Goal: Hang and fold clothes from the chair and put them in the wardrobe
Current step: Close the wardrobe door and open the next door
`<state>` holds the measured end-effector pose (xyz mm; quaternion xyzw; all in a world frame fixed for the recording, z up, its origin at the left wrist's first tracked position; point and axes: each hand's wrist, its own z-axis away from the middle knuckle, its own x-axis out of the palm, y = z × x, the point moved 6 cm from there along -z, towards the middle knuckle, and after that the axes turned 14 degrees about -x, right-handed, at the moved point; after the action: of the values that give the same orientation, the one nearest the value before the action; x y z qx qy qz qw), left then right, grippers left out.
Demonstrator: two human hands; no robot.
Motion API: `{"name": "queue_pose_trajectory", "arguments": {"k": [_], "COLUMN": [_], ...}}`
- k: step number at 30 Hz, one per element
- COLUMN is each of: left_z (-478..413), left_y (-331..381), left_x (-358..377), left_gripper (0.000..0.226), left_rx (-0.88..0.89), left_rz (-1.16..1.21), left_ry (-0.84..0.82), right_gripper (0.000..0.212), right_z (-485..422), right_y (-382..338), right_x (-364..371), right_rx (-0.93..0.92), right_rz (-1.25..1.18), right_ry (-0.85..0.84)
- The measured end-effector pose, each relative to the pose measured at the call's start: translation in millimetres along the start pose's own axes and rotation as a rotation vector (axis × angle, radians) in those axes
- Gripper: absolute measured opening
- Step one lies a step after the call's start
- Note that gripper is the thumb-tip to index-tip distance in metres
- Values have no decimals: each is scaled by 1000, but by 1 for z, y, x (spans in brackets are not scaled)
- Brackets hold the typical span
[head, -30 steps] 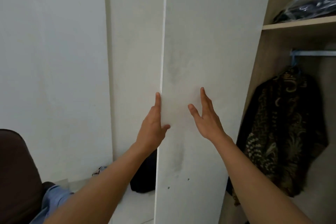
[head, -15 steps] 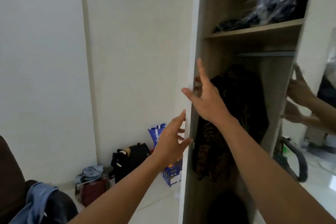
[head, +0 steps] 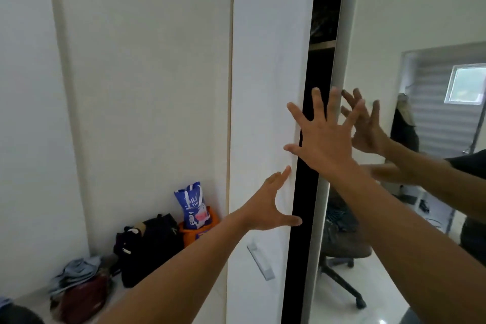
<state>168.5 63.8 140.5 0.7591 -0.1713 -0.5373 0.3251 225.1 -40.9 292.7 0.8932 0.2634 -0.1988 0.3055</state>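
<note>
The wardrobe's white left door (head: 268,87) stands almost closed, leaving a narrow dark gap (head: 310,87) beside the mirrored right door (head: 410,21). My left hand (head: 268,205) lies flat on the white door near its right edge, fingers straight. My right hand (head: 326,139) is spread wide across the gap, its fingertips reaching the mirrored door's edge. Neither hand holds anything. A silver handle (head: 260,262) sits low on the white door. The clothes inside the wardrobe are hidden.
On the floor by the left wall lie a black bag (head: 150,247), an orange bag with a blue packet (head: 193,208), and a heap of clothes (head: 79,281). The mirror reflects my arms and an office chair (head: 344,252).
The wardrobe stood open with a dark patterned garment showing; the white door has swung nearly closed. Both hands moved with the door and now press flat near the gap.
</note>
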Motion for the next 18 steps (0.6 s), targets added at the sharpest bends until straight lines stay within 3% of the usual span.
{"name": "queue_pose_trajectory", "arguments": {"k": [7, 10, 13, 18], "left_z": [-37, -58, -75, -82], "left_y": [4, 4, 6, 4], "left_x": [38, 52, 64, 66], "left_gripper": [127, 129, 132, 132], "left_rx": [5, 6, -3, -19], "left_rz": [-35, -47, -86, -100], "left_ry": [-41, -58, -77, -82], "right_gripper": [103, 103, 84, 78], "right_z": [0, 1, 3, 1], "right_y": [33, 48, 52, 45], "right_x": [37, 59, 66, 64], "right_rx": [78, -14, 44, 83], "right_rz": [113, 154, 93, 144], "right_ry": [-46, 27, 140, 71]}}
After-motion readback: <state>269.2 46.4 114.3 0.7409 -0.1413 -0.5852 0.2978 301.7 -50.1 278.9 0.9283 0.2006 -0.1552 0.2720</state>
